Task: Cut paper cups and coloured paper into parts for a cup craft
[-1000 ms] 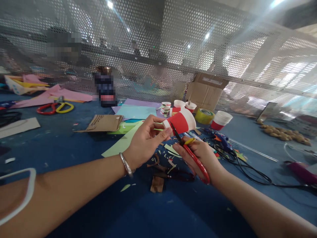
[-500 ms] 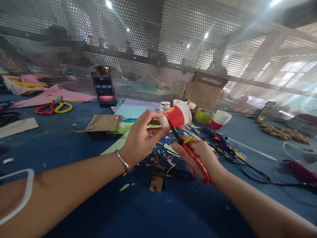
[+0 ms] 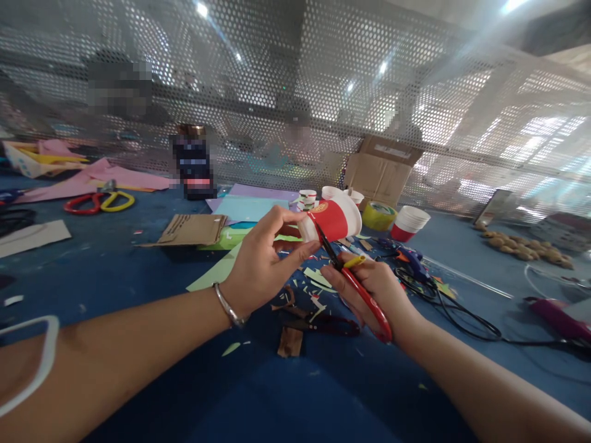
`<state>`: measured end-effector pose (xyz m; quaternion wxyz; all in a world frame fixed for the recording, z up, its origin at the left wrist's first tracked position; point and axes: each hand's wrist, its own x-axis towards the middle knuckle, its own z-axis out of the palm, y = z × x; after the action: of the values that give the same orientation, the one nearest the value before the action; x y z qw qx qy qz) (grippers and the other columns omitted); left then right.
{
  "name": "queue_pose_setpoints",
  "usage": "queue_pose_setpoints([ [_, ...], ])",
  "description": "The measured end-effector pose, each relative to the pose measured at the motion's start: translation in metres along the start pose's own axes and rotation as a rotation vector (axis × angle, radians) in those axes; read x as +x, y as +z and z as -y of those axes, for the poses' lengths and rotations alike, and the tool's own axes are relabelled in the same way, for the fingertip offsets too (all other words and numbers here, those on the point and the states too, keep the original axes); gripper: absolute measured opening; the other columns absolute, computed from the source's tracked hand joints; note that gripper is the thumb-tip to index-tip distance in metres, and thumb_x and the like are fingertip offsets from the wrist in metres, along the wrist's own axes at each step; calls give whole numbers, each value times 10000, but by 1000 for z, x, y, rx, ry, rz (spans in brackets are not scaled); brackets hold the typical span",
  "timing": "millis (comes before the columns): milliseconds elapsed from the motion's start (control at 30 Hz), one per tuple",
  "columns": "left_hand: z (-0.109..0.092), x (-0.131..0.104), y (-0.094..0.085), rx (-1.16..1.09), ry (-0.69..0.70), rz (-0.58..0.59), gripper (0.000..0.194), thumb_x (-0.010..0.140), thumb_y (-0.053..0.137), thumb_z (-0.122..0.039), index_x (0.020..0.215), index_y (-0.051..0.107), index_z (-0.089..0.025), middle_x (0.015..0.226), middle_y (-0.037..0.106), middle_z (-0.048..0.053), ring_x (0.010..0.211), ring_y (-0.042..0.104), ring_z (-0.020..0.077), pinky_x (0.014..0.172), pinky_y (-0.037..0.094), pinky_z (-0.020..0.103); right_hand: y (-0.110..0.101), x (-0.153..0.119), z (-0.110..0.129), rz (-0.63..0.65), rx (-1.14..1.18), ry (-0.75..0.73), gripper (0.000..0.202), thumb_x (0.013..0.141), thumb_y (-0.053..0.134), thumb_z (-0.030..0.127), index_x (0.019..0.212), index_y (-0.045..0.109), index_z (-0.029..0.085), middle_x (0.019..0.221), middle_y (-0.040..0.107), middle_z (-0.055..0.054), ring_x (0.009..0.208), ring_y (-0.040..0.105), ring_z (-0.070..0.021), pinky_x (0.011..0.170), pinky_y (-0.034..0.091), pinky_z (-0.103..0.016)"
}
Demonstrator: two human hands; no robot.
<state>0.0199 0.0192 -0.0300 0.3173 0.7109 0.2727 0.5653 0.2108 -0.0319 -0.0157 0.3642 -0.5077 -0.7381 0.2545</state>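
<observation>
My left hand (image 3: 268, 261) pinches a red and white paper cup (image 3: 333, 220) near its base, fingers above and thumb below. The cup lies on its side in the air, its mouth toward the right. In my right hand (image 3: 376, 286) is a pair of scissors (image 3: 367, 301) with red and yellow handles. The dark blades meet the cup's side near the white band at the base. Under my hands, another pair of dark scissors (image 3: 323, 325) rests among paper scraps on the blue table, beside a small brown cardboard piece (image 3: 290, 342).
Stacked paper cups (image 3: 409, 223), yellow tape (image 3: 378, 215) and a cardboard box (image 3: 385, 172) stand at the back. Right are a blue glue gun (image 3: 415, 264) and its cable. Left lie cardboard (image 3: 192, 228), red-yellow scissors (image 3: 99, 202) and pink paper (image 3: 101, 176). A perforated screen (image 3: 277, 80) rises behind.
The cup has shifted slightly right and tilted a little in my left hand. The scissors stay at its side, with my right hand almost in the same place.
</observation>
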Motion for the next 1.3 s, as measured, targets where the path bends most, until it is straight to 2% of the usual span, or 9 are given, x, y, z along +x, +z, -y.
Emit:
queue_pose_setpoints([
  [167,-7,3,2,-148,-135,-44,264,879,699,-349,1056,563,-210,946,683,35,862,690,168,697,573,275,2,0,2,-30,32,9,407,842,684,461,615,452,215,502,425,70,424,404,-81,407,337,-205],
  [267,-7,3,2,-160,-177,-47,269,874,703,-358,1050,560,-213,944,680,36,863,686,176,697,563,290,3,2,-2,-7,36,15,421,829,691,462,598,434,220,459,410,77,383,390,-79,376,328,-200],
  [500,-4,-1,5,-36,-99,-78,223,873,707,-335,1014,585,-213,1000,640,35,893,656,159,658,555,233,3,3,-6,16,15,47,425,850,675,465,588,456,212,482,451,62,372,437,-80,373,359,-203],
  [667,-5,-5,6,40,-41,-43,219,880,696,-327,1046,606,-217,1052,587,41,942,646,163,678,580,223,0,1,-3,45,35,13,357,875,664,409,628,504,208,537,502,41,480,520,-107,457,412,-208],
  [767,-4,-7,6,77,-26,-48,235,880,695,-338,1063,600,-225,1053,580,42,943,646,167,691,595,240,-1,0,-1,59,28,35,304,888,648,392,679,507,222,491,469,52,531,550,-137,473,408,-216],
  [1000,-7,-7,6,54,-55,-72,266,861,718,-347,1053,584,-220,1049,623,57,933,653,176,671,601,247,2,1,1,-15,-17,4,367,876,642,440,641,464,223,480,427,69,456,454,-106,467,378,-230],
  [1200,-6,-4,6,-24,-95,-95,319,850,735,-329,1077,544,-212,1094,651,70,991,662,192,725,610,275,6,4,-2,-5,62,73,360,834,678,473,663,468,237,417,439,65,518,563,-154,463,414,-228],
  [1300,-4,-5,5,0,-93,-73,300,857,725,-333,1064,545,-213,1067,649,67,969,662,188,693,605,264,6,5,-2,-3,35,53,372,842,666,474,643,459,238,410,441,62,496,560,-150,472,432,-234],
])
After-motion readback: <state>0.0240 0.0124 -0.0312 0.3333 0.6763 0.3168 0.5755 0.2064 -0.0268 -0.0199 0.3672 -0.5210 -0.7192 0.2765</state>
